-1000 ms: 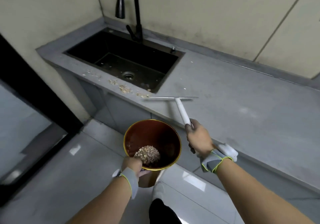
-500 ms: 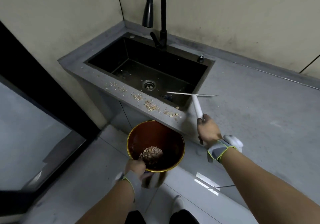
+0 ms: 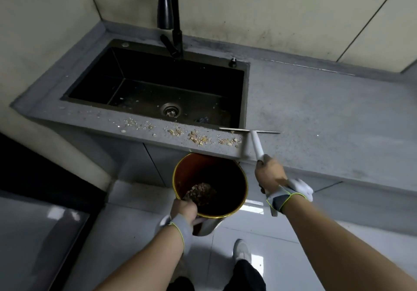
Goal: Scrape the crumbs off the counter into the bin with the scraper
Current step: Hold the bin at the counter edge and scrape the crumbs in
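Crumbs [image 3: 198,138] lie scattered along the narrow counter strip in front of the sink. My right hand [image 3: 269,174] grips the white handle of the scraper [image 3: 256,143], whose thin metal blade sits on the grey counter [image 3: 316,114] at the sink's front right corner, just right of the crumbs. My left hand [image 3: 184,208] holds the near rim of the bin [image 3: 239,178], a round gold-rimmed bucket held just below the counter edge under the crumbs. A heap of crumbs lies inside the bin.
A black sink [image 3: 155,87] with a drain and a tall black faucet [image 3: 171,20] fills the counter's left part. Tiled walls stand behind. Below are grey cabinet fronts, glossy floor tiles and my shoe [image 3: 241,249]. A dark opening is at the left.
The view has swung left and closer to the sink. The scraper blade has moved from the open counter to the sink's front right corner. The bin stays below the counter edge.
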A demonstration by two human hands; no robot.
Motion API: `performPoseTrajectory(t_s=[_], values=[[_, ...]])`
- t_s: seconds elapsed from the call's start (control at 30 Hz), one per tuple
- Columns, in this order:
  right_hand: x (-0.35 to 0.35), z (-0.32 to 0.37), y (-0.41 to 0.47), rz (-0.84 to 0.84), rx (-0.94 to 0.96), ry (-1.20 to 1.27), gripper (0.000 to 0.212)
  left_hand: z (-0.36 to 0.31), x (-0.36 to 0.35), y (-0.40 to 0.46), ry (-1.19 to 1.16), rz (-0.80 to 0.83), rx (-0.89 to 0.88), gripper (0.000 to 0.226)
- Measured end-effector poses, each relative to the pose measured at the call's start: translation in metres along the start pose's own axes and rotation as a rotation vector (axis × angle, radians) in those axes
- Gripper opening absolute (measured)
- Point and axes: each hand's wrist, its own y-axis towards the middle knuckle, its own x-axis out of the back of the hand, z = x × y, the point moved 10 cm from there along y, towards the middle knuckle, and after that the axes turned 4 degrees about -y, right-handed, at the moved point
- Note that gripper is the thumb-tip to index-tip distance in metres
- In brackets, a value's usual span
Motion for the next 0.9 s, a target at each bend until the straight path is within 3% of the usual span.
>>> performPoseTrajectory(t_s=[0.33,0.6,0.9], values=[[-0.001,-0.027,-0.039,0.024,-0.012,0.045,0.021,0.001,-0.001,0.010,0.029,-0.004,0.018,0.033],[0.013,-0.019,-0.036,-0.008,0.034,0.123,0.019,0.007,-0.012,0.008,-0.031,0.006,-0.011,0.017],[0.005,0.017,-0.007,-0.021,0.084,-0.117,0.026,0.007,-0.022,-0.004,-0.044,0.002,-0.039,0.012]])
